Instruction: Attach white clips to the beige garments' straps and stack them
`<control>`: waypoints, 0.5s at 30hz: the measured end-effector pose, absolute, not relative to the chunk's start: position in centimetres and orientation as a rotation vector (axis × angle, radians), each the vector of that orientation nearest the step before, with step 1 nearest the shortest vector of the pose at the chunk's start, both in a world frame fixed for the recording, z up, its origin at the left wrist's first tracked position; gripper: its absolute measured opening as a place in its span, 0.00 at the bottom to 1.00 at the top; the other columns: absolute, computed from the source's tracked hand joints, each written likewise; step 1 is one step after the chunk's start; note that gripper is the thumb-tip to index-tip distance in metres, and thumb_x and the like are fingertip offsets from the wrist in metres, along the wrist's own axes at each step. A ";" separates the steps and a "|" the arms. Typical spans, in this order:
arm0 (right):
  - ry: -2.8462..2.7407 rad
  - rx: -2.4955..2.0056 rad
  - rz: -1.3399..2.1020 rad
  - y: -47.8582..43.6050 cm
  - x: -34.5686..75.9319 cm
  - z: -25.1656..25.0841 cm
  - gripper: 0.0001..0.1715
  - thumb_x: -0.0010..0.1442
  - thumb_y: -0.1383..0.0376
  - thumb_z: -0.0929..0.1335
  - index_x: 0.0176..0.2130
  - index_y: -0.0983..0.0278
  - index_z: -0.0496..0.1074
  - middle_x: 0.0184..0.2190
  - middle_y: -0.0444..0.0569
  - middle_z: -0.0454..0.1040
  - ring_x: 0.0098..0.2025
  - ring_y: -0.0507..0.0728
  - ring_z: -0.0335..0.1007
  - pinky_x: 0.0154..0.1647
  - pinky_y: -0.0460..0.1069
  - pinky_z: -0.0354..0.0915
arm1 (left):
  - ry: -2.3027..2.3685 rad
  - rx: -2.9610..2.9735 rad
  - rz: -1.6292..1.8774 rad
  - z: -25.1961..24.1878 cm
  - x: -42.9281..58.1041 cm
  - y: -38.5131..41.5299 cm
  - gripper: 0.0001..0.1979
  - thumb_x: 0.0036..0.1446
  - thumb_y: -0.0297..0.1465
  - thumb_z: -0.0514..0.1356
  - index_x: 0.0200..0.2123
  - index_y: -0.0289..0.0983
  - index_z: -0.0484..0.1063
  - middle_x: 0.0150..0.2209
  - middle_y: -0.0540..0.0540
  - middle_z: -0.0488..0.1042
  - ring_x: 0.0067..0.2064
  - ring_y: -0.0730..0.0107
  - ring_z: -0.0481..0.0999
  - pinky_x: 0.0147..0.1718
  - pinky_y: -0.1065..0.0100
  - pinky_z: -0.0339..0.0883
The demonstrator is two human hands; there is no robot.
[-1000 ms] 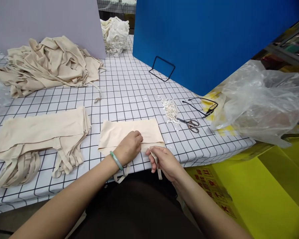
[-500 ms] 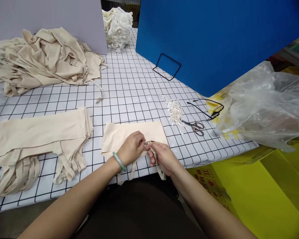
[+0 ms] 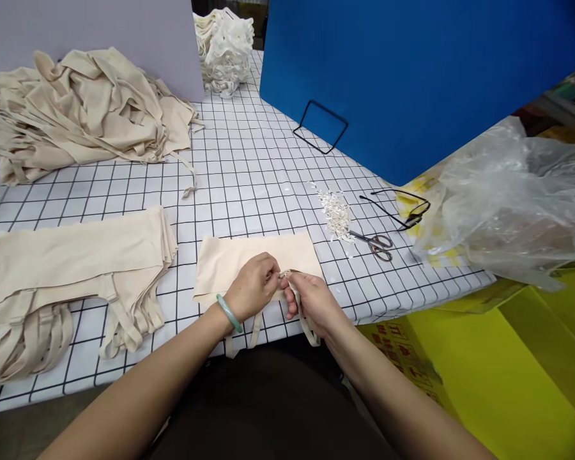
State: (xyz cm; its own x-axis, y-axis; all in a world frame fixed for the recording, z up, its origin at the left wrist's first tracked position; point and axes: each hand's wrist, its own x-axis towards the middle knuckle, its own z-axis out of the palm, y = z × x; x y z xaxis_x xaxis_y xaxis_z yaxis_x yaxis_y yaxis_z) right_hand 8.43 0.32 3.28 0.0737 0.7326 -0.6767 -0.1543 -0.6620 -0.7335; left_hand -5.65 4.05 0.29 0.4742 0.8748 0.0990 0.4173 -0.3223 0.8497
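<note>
A beige strapped garment [image 3: 230, 255], a flat band with thin straps, lies at the table's front edge under both hands. My left hand [image 3: 255, 284], with a green bangle at the wrist, pinches at the strap's end near a small fitting hidden by the fingers. Close beside it, my right hand [image 3: 311, 300] grips the same shoulder strap [image 3: 308, 329], which loops down below the fingers. Another strap hangs over the table edge beneath my left hand. The fingertips of both hands nearly meet above the band.
Stacked beige garments [image 3: 76, 255] lie at left, a heaped pile [image 3: 105, 108] behind them. At right are scissors [image 3: 376, 245], white scraps [image 3: 336, 214], eyeglasses [image 3: 407, 217] and a plastic bag [image 3: 512, 204]. A blue board [image 3: 412, 83] stands behind; a yellow box [image 3: 498, 370] sits below the edge.
Both hands stay in nearly the same place, with only small finger movements at the strap. The view has shifted slightly; objects on the left appear a little further left.
</note>
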 end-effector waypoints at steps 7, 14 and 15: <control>-0.590 -1.685 1.680 0.5 8.3 3.0 0.08 0.52 0.64 0.65 0.24 0.64 0.69 0.14 0.38 0.62 0.12 0.47 0.55 0.12 0.45 0.64 | 1.077 1.950 0.760 0.3 -5.6 4.0 0.08 0.57 0.21 0.53 0.28 0.36 0.67 0.34 0.46 0.72 0.34 0.70 0.70 0.34 0.67 0.67; -0.600 -1.631 1.777 -0.2 8.3 3.3 0.10 0.55 0.62 0.66 0.25 0.64 0.70 0.14 0.39 0.63 0.13 0.47 0.54 0.13 0.44 0.62 | 1.110 1.946 0.767 0.3 -5.7 3.8 0.08 0.56 0.20 0.54 0.29 0.36 0.68 0.34 0.46 0.73 0.34 0.70 0.72 0.34 0.66 0.71; -0.607 -1.638 1.789 -0.5 8.6 3.5 0.12 0.56 0.59 0.67 0.27 0.65 0.70 0.14 0.39 0.64 0.14 0.48 0.56 0.14 0.45 0.63 | 1.090 1.974 0.771 0.4 -5.9 3.8 0.08 0.57 0.20 0.54 0.31 0.36 0.69 0.37 0.45 0.74 0.36 0.68 0.74 0.36 0.65 0.72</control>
